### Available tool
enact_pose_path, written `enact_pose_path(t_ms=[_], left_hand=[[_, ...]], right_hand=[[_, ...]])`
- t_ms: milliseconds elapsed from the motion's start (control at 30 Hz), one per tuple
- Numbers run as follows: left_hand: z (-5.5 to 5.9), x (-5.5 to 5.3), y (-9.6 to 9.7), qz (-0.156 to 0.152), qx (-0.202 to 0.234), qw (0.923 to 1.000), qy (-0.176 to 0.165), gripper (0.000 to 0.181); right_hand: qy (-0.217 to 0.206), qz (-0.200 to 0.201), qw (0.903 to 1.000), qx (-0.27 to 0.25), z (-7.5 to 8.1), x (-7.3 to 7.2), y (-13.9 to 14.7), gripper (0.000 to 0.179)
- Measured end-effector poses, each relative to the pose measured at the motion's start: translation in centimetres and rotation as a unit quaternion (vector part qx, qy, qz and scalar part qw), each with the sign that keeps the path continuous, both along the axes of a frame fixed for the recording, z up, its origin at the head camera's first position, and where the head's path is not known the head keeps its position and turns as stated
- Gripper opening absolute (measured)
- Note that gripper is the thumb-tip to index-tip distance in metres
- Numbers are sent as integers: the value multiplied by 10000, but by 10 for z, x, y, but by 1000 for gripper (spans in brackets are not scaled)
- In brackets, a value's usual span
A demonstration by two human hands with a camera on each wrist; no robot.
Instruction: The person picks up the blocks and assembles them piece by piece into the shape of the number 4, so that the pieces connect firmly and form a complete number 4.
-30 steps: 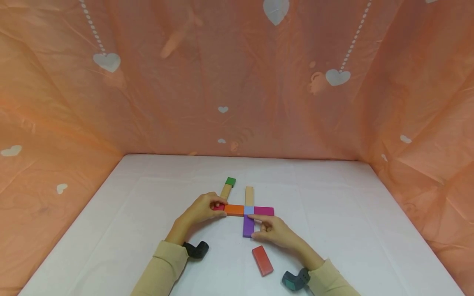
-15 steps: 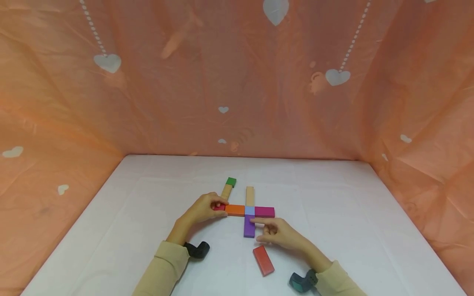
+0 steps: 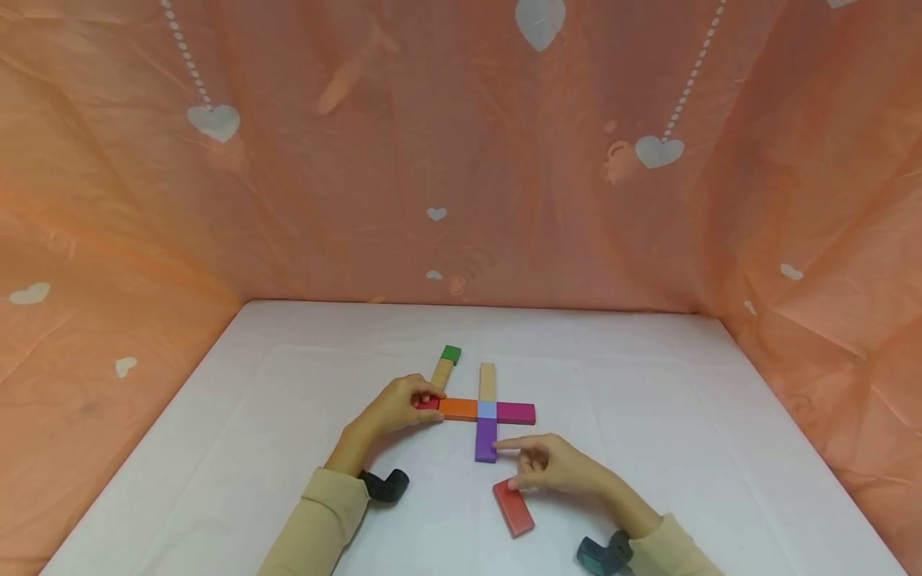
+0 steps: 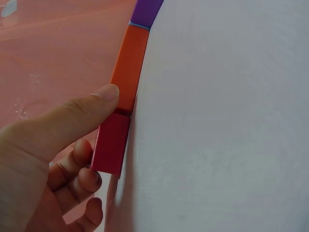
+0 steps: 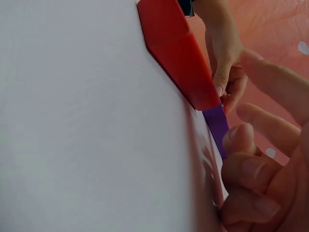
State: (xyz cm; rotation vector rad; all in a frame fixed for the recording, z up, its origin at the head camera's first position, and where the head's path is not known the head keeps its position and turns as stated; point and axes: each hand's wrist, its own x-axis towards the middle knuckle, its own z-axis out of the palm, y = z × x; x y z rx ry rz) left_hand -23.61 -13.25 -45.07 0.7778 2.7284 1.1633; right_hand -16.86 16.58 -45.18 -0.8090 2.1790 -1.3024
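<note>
Flat on the white table lies a pattern of coloured wooden blocks. My left hand pinches the left end of the orange block, the thumb on its near side and a crimson block beside the curled fingers. A light blue block joins the orange one to a magenta block and a purple block. Holding nothing, my right hand hovers to the right. Its index fingertip is right at the purple block's edge, and its thumb overlaps the far end of a loose red block.
Behind the pattern, a plain wooden block extends away from the light blue one. Another plain block leads to a green block. An orange curtain with hearts surrounds the white table. Dark cameras sit on both wrists.
My right hand has let go of the purple block and moved toward me and right, its thumb now over the red block. My left hand stays at the orange block.
</note>
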Motion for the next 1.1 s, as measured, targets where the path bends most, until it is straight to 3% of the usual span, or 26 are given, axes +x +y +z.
enact_pose_path(t_ms=[600, 1100], left_hand=[[-1, -1, 0, 29, -6, 10000, 44, 26], [0, 1, 0, 85, 10, 10000, -49, 27]], right_hand=[[-312, 574, 9978, -133, 0, 8, 6, 64], [103, 1065, 9939, -264, -2, 6, 12, 64]])
